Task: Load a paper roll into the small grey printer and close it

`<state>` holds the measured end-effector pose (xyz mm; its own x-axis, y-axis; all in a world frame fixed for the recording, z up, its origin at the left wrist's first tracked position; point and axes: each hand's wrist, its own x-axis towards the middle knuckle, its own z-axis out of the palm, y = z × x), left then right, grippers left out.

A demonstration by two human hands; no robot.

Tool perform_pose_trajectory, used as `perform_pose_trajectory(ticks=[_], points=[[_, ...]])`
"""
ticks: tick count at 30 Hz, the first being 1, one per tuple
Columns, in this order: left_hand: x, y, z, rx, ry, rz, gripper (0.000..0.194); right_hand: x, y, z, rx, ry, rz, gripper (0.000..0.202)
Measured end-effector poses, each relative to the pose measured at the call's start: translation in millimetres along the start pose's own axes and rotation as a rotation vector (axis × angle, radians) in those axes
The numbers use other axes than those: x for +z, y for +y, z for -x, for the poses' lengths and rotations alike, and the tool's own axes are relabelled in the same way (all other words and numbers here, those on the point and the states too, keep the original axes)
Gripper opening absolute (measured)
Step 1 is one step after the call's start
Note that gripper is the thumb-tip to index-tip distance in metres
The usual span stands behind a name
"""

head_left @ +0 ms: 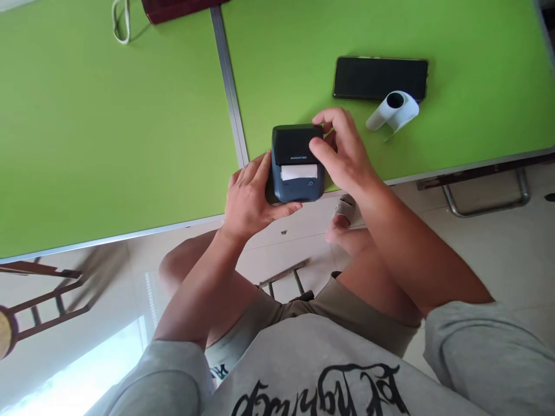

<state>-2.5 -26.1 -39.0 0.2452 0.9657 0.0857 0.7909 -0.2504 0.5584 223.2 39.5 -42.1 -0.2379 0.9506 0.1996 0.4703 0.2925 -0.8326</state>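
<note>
A small dark label printer (297,143), black on its upper part and blue-grey below, is at the front edge of the green table. White paper (299,171) pokes out of its slot, above a power button. My left hand (251,196) grips the printer from the left, fingers along its side and thumb at the bottom edge. At the upper right corner my right hand (342,147) holds it, thumb on the black lid and fingertips at the back edge. The printer hides part of those fingers.
On the green table (130,127), a black phone (381,78) lies at the right, with a partly unrolled white paper roll (381,114) by its near edge. A dark red object (177,8) and a white cord loop (122,23) are at the far side. A stool (43,312) stands lower left.
</note>
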Motion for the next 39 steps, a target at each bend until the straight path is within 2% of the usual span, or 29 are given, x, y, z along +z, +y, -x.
perform_pose_trajectory(ticks=[3,6,8,11,13,16,18,21,24,28,31,35,37,39], points=[[-6.1,-2,-2,-0.010,-0.005,0.186,0.117,-12,-1,0,0.020,-0.120,-0.019,0.062],[-15.5,-5,-11,-0.098,0.092,0.520,0.103,-23,-8,-4,0.029,-0.146,0.007,0.063],[-24.5,-6,-21,-0.173,0.171,0.778,0.095,-27,-15,-7,0.044,-0.112,0.001,0.058],[-37.7,-8,-38,-0.171,0.119,1.114,0.093,-27,-26,-13,0.047,0.025,-0.091,0.044],[-41.6,-9,-47,-0.150,0.092,1.203,0.088,-24,-32,-17,0.030,0.137,-0.184,0.036],[-38.4,-13,-55,-0.182,0.133,1.126,0.088,-21,-39,-22,0.007,0.250,-0.261,0.029],[-34.2,-18,-57,-0.196,0.176,1.041,0.085,-22,-42,-24,0.017,0.260,-0.257,0.030],[-29.7,-26,-58,-0.219,0.213,1.037,0.071,-24,-47,-25,0.026,0.233,-0.157,0.030],[-26.5,-30,-59,-0.237,0.241,1.059,0.065,-25,-53,-26,-0.016,0.134,0.085,0.021],[-20.6,-31,-60,-0.251,0.266,1.086,0.071,-21,-62,-31,-0.001,0.013,0.273,0.017],[-17.9,-31,-61,-0.192,0.202,1.034,0.083,-18,-60,-36,0.051,-0.095,0.306,0.017],[-21.1,-25,-62,-0.099,0.104,0.966,0.098,-18,-51,-40,-0.014,-0.251,0.361,0.012],[-24.7,-19,-63,-0.119,0.058,1.005,0.097,-18,-50,-40,-0.034,-0.321,0.421,0.006],[-27.9,-13,-63,-0.180,0.032,1.137,0.092,-18,-53,-41,-0.009,-0.373,0.540,0.013]])
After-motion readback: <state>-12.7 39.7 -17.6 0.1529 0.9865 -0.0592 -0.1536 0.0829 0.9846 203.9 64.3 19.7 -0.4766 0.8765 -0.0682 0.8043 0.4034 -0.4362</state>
